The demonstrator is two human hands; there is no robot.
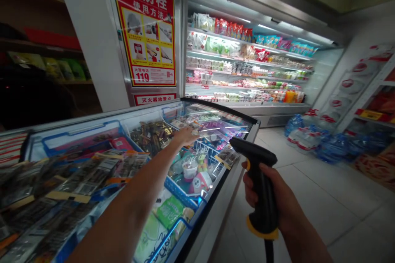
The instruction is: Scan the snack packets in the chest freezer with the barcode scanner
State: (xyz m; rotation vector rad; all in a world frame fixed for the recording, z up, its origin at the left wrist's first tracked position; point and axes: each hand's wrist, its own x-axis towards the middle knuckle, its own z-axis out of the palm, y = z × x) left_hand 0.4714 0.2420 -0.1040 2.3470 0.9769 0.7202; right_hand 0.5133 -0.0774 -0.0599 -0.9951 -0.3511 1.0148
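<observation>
My right hand (pixel 262 193) is wrapped round the handle of a black and yellow barcode scanner (pixel 254 150), held upright beside the chest freezer with its cable hanging down. My left arm stretches across the freezer, and my left hand (pixel 186 136) is at small flat packets (pixel 180 124) near the far end. Its fingers blend into the packets, so their grip is unclear. Below that hand, a blue basket (pixel 182 191) holds ice cream cups (pixel 189 169). Another flat packet (pixel 227 156) lies on the freezer's right rim.
Many dark flat packets (pixel 101 172) cover the freezer's near left part. Green bags (pixel 169 209) lie in the near compartment. A lit refrigerated shelf (pixel 247 70) stands behind. Bottled water packs (pixel 300 135) sit on the tiled floor at right. A red fire-hydrant sign (pixel 148 28) hangs ahead.
</observation>
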